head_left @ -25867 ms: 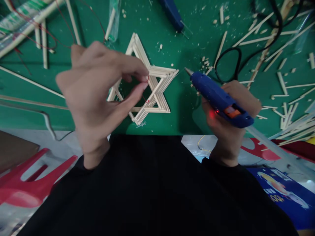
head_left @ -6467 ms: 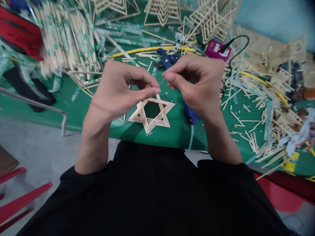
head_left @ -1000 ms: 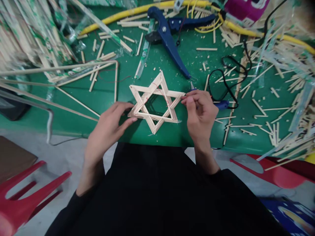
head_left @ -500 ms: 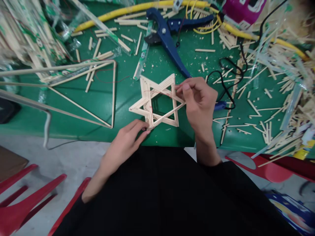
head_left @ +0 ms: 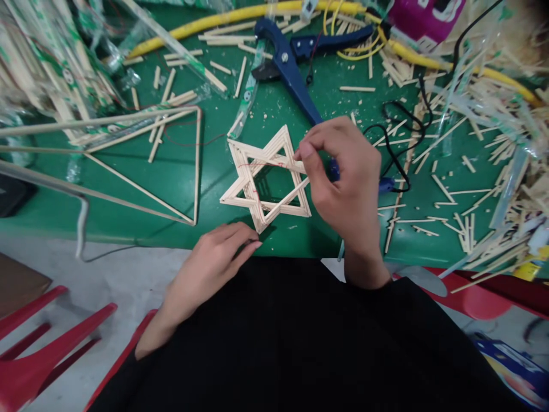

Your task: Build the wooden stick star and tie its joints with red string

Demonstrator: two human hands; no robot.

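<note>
A six-pointed star (head_left: 244, 174) made of thin wooden sticks, with red thread on it, lies at the middle of the green table. My right hand (head_left: 341, 166) is closed at its right side, thumb and fingertips pinched by the upper right bars. My left hand (head_left: 221, 249) rests at the table's front edge with its fingers bent together, just below the star's bottom point; whether the fingertips touch it or hold anything is too small to tell. Beyond the star lies a blue cutter (head_left: 295, 83), its handle reaching toward my right hand.
A larger stick frame (head_left: 198, 166) spans the left side. Bundled sticks in plastic (head_left: 64, 68) lie at the back left. A yellow hose (head_left: 214, 20) crosses the back. Loose sticks (head_left: 467, 229), a black cord (head_left: 405, 154) and a purple pack (head_left: 424, 23) are on the right.
The star has turned slightly counter-clockwise, its top points shifting left. My right hand has moved left and a little up with it. My left hand has drawn slightly down from the bottom point.
</note>
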